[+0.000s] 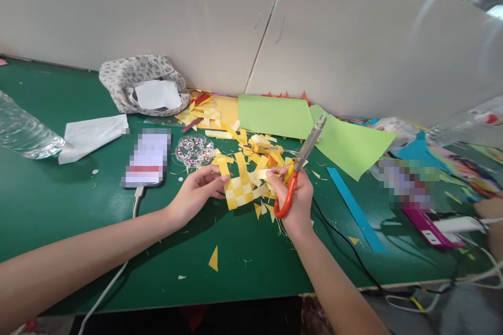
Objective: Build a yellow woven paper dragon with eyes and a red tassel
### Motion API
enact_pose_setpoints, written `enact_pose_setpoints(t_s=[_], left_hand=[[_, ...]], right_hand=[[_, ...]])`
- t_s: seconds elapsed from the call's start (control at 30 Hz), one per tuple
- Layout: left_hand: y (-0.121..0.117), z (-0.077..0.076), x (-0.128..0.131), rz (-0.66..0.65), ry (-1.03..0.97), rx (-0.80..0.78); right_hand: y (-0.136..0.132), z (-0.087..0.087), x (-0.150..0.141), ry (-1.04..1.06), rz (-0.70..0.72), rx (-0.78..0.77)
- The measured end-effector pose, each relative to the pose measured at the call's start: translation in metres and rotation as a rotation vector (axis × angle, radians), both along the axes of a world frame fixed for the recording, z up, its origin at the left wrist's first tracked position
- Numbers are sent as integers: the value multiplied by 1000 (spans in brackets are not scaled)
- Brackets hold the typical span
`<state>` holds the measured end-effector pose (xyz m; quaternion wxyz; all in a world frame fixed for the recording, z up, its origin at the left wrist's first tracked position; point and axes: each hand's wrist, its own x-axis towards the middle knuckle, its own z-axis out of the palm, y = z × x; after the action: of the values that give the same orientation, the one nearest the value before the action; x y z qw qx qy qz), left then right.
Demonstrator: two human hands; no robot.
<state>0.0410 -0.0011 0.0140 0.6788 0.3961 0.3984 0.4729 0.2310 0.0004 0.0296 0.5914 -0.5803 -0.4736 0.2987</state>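
My left hand pinches the left edge of a small woven paper piece, a check of yellow and cream strips with loose ends standing out at the top and right. Closed round a pair of scissors with orange and yellow handles, my right hand has the metal blades pointing up and away. Its thumb and fingertips also grip a cream strip at the weave's right side. Behind and beneath the weave lies a heap of yellow paper scraps. Part of the weave's left edge is hidden by my fingers.
A charging phone, a clear bead box and a patterned cloth basket are at left. Green sheets lean at the back. A blue strip and a magenta power strip lie right. A water bottle lies far left.
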Motion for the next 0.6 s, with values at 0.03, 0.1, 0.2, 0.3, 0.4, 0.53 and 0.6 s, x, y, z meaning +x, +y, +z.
enact_pose_setpoints(t_s=[0.03,0.1,0.2,0.3,0.4,0.53,0.6], left_hand=[[0,1,0,-1,2,-2],[0,1,-1,13,10,9],[2,0,-2,73,31,28],[3,-2,-2,155,7,10],[3,-3,-2,176,-20,4],[3,-2,-2,168,-17,11],[4,-3,-2,162,-23,15]], right_hand=[[-1,0,0,-17,6,-3],[-3,1,-1,-61,18,-10],[-6,2,-1,-183,68,-23],[-10,3,-3,-401,82,6],[-12,2,-4,-571,35,55],[-13,0,-2,-669,-22,179],[-13,-1,0,-687,-60,285]])
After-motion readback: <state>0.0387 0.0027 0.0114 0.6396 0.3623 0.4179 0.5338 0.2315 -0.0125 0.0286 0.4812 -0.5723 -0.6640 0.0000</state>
